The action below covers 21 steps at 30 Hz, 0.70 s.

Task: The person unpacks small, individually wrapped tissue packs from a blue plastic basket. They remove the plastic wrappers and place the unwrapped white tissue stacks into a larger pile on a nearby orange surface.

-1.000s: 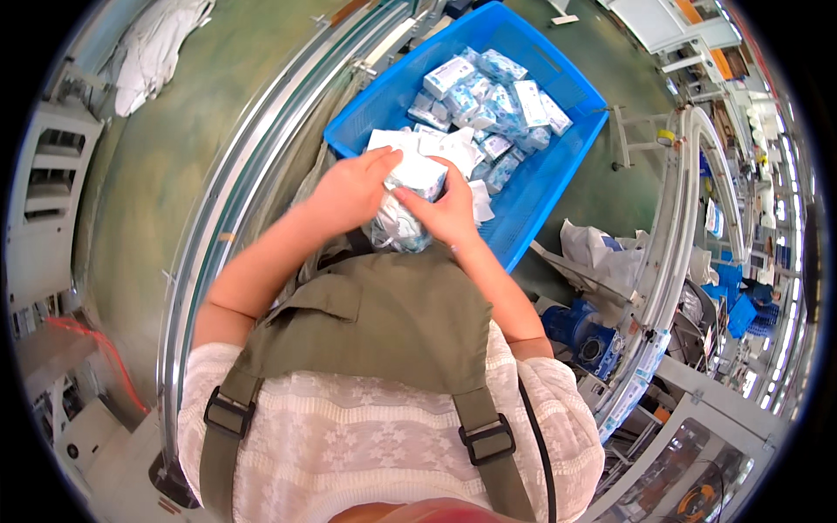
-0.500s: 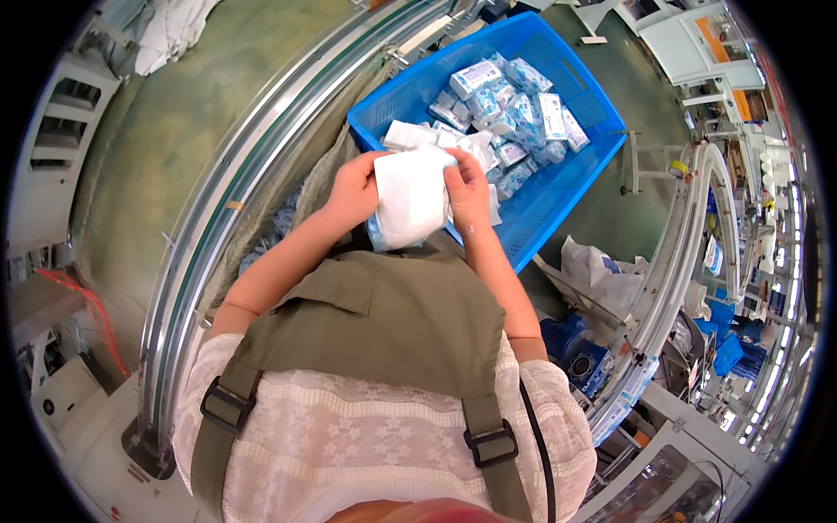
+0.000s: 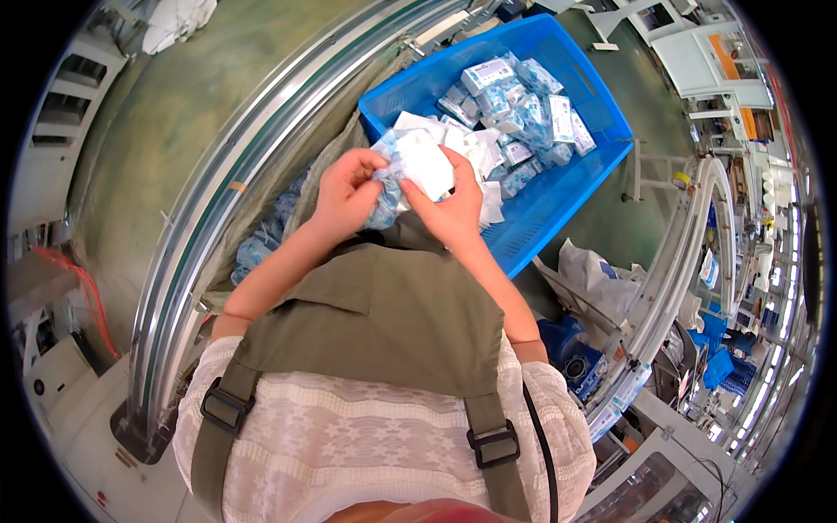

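Note:
My left hand (image 3: 347, 190) and my right hand (image 3: 452, 207) hold a small blue-and-white plastic packet (image 3: 390, 185) together with a white paper slip (image 3: 425, 163) in front of my chest. Both hands pinch the packet from either side, just in front of a blue plastic crate (image 3: 567, 196). The crate holds several blue-and-white packets (image 3: 519, 105) and loose white slips (image 3: 475, 152).
A curved metal conveyor rail (image 3: 205, 227) runs along my left. A sack with more blue packets (image 3: 261, 244) lies between the rail and me. A white bag (image 3: 602, 279), blue machine parts and another curved rail (image 3: 689, 253) stand at the right.
My hands lifted the packet and slip out of the crate toward my chest; the white slip now sits turned over the packet, with my fingers pinching it closer.

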{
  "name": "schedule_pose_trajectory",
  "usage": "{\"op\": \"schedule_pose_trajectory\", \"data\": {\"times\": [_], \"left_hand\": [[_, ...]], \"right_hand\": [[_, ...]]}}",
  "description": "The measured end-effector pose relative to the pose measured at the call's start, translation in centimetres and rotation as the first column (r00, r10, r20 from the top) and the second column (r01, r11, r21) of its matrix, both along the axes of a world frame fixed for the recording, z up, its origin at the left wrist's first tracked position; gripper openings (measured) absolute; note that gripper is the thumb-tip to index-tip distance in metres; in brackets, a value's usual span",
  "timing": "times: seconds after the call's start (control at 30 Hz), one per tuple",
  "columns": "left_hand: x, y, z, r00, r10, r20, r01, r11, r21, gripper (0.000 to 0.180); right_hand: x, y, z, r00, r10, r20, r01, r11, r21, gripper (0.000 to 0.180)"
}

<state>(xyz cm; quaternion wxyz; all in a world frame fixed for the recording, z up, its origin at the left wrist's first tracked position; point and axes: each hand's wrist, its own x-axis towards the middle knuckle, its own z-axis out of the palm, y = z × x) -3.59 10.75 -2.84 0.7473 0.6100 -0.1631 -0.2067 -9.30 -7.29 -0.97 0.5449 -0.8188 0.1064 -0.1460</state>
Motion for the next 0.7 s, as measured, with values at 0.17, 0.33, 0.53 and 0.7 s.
{"op": "schedule_pose_trajectory", "data": {"times": [0.17,0.33,0.53,0.7], "left_hand": [[-1.4,-0.1,3.3,0.672,0.019,0.74,-0.346,0.892,0.291,0.056],[0.1,3.4,-0.9,0.626,0.15,0.766,-0.511,0.82,0.257,0.039],[-1.6,8.0,-2.5,0.729,0.307,0.612,-0.599,0.719,0.353,0.044],[-3.8,14.2,-4.8,0.432,0.093,0.897,-0.846,0.387,0.368,0.058]], "right_hand": [[0.0,0.1,-0.1,0.996,0.082,0.018,-0.08,0.995,-0.067,0.067],[-0.7,0.9,-0.6,0.98,0.19,0.052,-0.19,0.982,0.0,0.067],[0.1,1.6,0.2,0.964,0.26,0.057,-0.259,0.966,-0.026,0.062],[1.8,-0.6,-0.4,0.997,-0.069,-0.034,0.072,0.681,0.729,0.05]]}}
